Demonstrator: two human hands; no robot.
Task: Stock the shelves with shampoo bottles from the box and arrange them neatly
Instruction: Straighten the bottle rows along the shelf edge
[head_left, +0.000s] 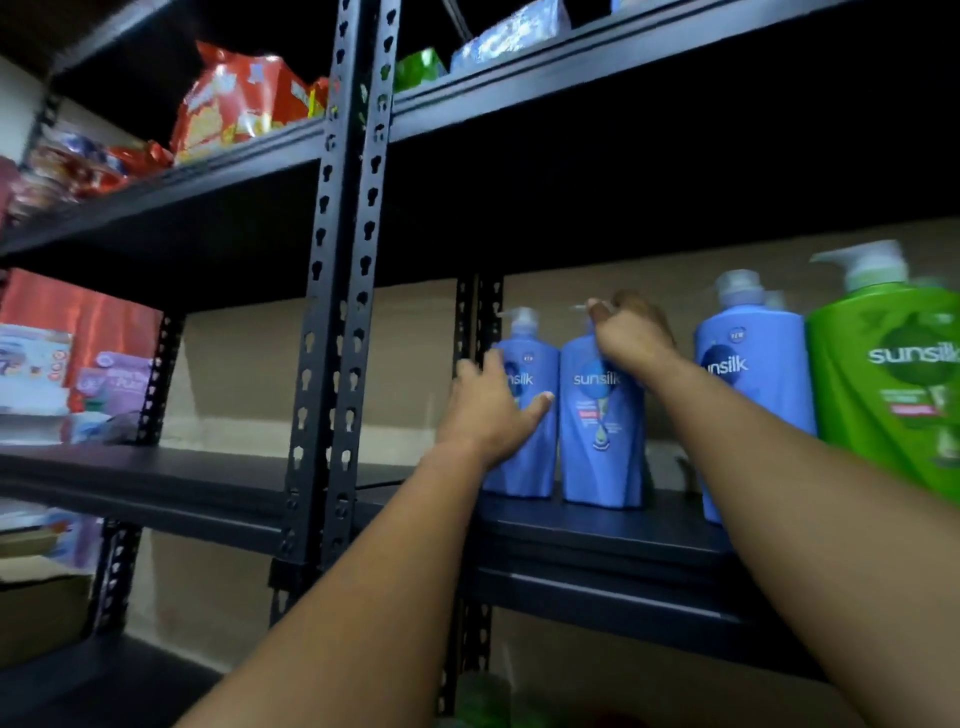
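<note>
1. Both forearms reach up from the bottom edge to the shelf (597, 525).
2. Left hand (488, 410) lies with loose, straight fingers against the front of the leftmost blue bottle (524, 441).
3. Right hand (631, 332) is clenched round the pump neck of the second blue bottle (597, 415), which touches the first.
4. Further right stand a third blue bottle (753, 379) and a green bottle (883, 384).
5. Full pump bottles are likely heavy, stiff and slick; steady the body and grip the neck.
</note>
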